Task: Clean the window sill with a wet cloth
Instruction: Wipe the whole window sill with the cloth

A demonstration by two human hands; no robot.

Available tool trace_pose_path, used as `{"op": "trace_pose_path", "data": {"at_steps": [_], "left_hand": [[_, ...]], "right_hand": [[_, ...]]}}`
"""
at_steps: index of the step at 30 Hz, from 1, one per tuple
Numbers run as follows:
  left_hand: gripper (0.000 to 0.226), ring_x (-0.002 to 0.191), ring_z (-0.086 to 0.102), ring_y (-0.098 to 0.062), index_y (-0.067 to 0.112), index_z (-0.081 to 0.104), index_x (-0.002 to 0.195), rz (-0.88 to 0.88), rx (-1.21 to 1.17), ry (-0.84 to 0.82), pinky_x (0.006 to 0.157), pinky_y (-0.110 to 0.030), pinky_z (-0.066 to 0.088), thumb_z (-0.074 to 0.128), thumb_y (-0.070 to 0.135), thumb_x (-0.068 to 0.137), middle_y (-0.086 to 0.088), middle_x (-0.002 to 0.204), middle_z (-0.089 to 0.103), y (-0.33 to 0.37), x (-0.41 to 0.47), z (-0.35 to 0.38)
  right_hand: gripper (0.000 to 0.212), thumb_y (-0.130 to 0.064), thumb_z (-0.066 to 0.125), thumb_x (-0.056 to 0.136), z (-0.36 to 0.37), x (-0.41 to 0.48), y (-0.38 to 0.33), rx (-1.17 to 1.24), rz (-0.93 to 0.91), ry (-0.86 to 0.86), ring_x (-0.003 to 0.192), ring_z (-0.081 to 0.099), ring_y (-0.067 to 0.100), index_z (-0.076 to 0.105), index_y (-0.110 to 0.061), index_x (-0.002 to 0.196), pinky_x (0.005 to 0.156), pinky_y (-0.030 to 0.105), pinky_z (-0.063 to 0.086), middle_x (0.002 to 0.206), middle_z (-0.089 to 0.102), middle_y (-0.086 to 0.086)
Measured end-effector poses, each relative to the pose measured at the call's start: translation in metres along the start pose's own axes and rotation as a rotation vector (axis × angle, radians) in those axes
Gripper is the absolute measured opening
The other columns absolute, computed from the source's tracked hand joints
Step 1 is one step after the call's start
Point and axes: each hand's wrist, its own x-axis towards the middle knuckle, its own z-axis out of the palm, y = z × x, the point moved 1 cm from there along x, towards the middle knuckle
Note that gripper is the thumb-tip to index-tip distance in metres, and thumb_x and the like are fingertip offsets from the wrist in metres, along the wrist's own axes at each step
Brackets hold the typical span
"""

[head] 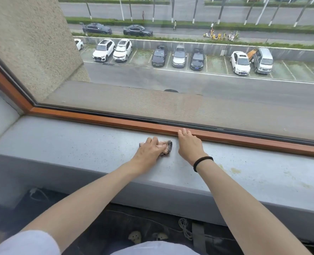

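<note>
The grey speckled window sill (pixel 75 144) runs across the view below the glass. A small crumpled cloth (pixel 167 147), pinkish with a dark checked edge, lies on the sill near its middle. My left hand (pixel 149 150) lies on top of the cloth with its fingers flat, pressing it against the sill. My right hand (pixel 188 144) sits just to the right of the cloth, palm down on the sill, its straight fingertips touching the wooden window frame (pixel 115 122). A black band circles my right wrist.
Yellowish stains (pixel 235 170) mark the sill to the right of my hands. The big pane (pixel 171 70) stands right behind the frame. A grey side wall (pixel 0 115) closes the sill's left end. Below the sill lie dark floor and cords (pixel 184 227).
</note>
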Motion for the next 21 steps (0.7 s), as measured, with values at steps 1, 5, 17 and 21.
{"op": "trace_pose_path", "data": {"at_steps": [1,5,17,21], "left_hand": [[0.052,0.104,0.040,-0.028,0.022,0.048,0.126,0.007,-0.015,-0.013,0.068,-0.036,0.040,0.037,-0.004,0.083,-0.009,0.108,0.040,-0.008,-0.004,0.001],[0.049,0.097,0.039,-0.027,0.017,0.044,0.129,-0.206,-0.010,0.041,0.070,-0.031,0.030,0.034,-0.001,0.084,-0.009,0.101,0.039,-0.044,0.006,-0.004],[0.057,0.099,0.041,-0.026,0.024,0.049,0.134,-0.341,-0.115,0.080,0.077,-0.032,0.037,0.036,-0.004,0.087,-0.006,0.096,0.038,-0.091,-0.013,-0.005],[0.055,0.100,0.040,-0.024,0.026,0.054,0.128,-0.245,-0.120,-0.030,0.078,-0.031,0.034,0.039,-0.003,0.084,-0.003,0.096,0.036,-0.068,-0.020,-0.006]], "right_hand": [[0.054,-0.004,0.045,0.088,0.001,0.000,-0.002,-0.016,0.007,0.011,0.132,0.037,0.028,0.031,-0.003,0.140,0.098,0.036,0.042,0.145,0.035,0.014],[0.063,-0.005,0.043,0.091,0.012,-0.001,-0.013,-0.112,0.020,0.009,0.136,0.028,0.041,0.017,-0.010,0.148,0.103,0.044,0.038,0.149,0.023,0.029],[0.038,-0.003,0.036,0.090,0.012,0.016,-0.032,-0.032,0.188,0.046,0.135,0.030,0.043,0.043,-0.009,0.128,0.111,0.054,0.024,0.142,0.035,0.033],[0.045,-0.010,0.039,0.091,0.018,0.022,-0.047,-0.022,0.174,0.093,0.141,0.023,0.031,0.040,-0.001,0.135,0.115,0.051,0.016,0.147,0.034,0.021]]}}
